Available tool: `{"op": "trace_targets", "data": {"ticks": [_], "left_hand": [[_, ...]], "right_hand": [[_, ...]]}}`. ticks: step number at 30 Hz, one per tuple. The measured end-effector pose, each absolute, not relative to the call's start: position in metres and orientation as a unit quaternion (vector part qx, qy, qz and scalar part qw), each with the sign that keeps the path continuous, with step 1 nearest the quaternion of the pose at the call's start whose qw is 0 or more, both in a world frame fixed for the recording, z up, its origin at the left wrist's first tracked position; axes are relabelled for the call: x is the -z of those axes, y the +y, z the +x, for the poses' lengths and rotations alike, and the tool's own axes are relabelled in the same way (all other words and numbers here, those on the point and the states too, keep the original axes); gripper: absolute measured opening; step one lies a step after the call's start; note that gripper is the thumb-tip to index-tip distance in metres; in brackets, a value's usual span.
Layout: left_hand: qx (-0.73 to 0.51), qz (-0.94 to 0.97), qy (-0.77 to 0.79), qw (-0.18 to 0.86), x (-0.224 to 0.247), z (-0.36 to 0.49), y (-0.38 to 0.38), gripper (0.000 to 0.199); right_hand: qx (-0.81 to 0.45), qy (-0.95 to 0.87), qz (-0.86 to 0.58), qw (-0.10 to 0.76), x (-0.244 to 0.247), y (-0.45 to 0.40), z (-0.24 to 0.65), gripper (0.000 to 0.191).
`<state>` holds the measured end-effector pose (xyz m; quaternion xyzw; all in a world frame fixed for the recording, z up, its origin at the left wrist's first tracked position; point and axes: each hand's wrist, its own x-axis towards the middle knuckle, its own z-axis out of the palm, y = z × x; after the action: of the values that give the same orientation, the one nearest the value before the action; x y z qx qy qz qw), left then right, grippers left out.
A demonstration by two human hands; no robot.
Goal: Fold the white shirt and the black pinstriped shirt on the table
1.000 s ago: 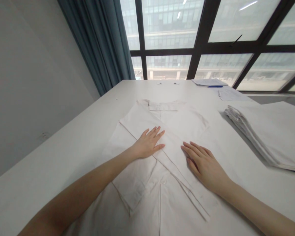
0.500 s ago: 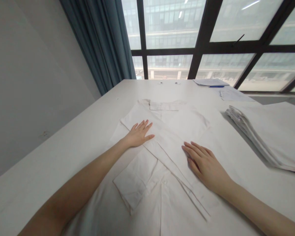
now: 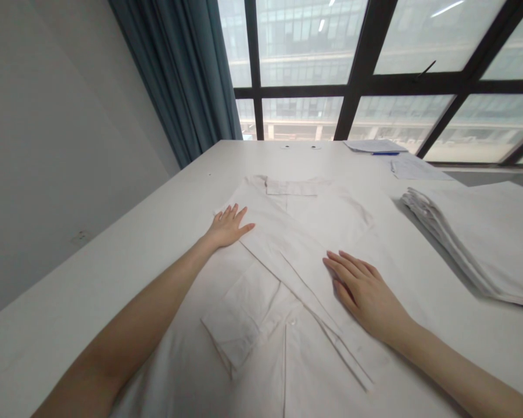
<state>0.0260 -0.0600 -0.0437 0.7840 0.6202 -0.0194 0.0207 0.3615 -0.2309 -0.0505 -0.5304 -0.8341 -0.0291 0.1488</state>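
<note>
The white shirt (image 3: 253, 302) runs lengthwise from the person's side, beneath the right hand (image 3: 366, 290), relaxed open, gripping nothing, and the left hand (image 3: 229, 226), fingers spread, equally unladen, which has just slid outward along the diagonal sleeve (image 3: 290, 276), seemingly smoothing it, while the collar (image 3: 292, 187) points away beyond both.

White tabletop (image 3: 157, 229) bearing, at centre, a collared white garment (image 3: 287, 290) laid out, partly folded; at right, a stack of folded white cloth (image 3: 483, 238); at far right, papers (image 3: 375, 146) beside a blue pen (image 3: 386, 154).
</note>
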Motion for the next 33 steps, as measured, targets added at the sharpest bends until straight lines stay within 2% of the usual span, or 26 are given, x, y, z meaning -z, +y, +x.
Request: {"op": "trace_targets", "data": {"ticks": [8,12,16,20,25,28,33], "left_hand": [[0.024,0.767,0.641,-0.011,0.047,0.027,-0.059,0.074],[0.027,0.776,0.628,-0.051,0.045,0.033,-0.064,0.067],[0.012,0.820,0.568,-0.063,0.040,0.052,-0.077,0.057],[-0.019,0.888,0.458,-0.015,0.040,0.082,-0.101,0.057],[-0.020,0.923,0.383,0.029,0.043,0.100,-0.121,0.060],[-0.020,0.923,0.384,0.031,0.043,0.099,-0.122,0.059],[-0.030,0.925,0.379,0.026,0.045,0.099,-0.120,0.059]], "right_hand": [[0.032,-0.838,-0.524,0.149,0.051,-0.231,0.362,0.041],[0.038,-0.837,-0.524,0.153,0.051,-0.231,0.360,0.041],[0.049,-0.836,-0.521,0.162,0.050,-0.231,0.360,0.040],[0.051,-0.856,-0.478,0.193,0.047,-0.233,0.362,0.037],[-0.003,-0.910,-0.359,0.207,0.039,-0.239,0.358,0.044],[-0.058,-0.935,-0.305,0.170,0.033,-0.243,0.352,0.046],[-0.145,-0.934,-0.301,0.124,0.025,-0.245,0.345,0.049]]}}
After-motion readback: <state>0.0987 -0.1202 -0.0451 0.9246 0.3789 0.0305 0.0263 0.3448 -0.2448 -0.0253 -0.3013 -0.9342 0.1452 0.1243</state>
